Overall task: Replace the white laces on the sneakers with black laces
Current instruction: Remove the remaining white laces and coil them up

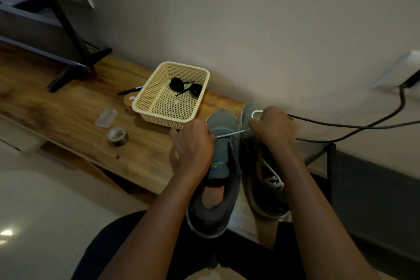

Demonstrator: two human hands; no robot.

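1. Sneakers, two grey ones, stand side by side at the right end of the wooden table (56, 107), toes toward the wall and heels at the front edge: the left sneaker (223, 125) and the right sneaker (266, 191) are just beside each other.
2. A white lace (234, 132) runs taut across the left sneaker's forefoot, from one hand to the other.
3. The left hand (193, 141) lies over the left sneaker's outer side, its fingers curled and pinching one end of that lace.
4. The right hand (275, 129) is over the front of the right sneaker, fingers curled round the lace; a white loop shows just beyond its knuckles.
5. More white lacing lies loose near the right sneaker's opening.
6. Black laces (176, 84), two rolled bundles, sit in the far part of a cream basket (163, 118), which stands near the back edge, just left of the sneakers' toes.
7. Left of the basket lie a marker (129, 90), a clear plastic case (106, 117) and a tape roll (117, 136), the roll nearest the front edge.
8. Dark cables (363, 125) trail off past the right end.
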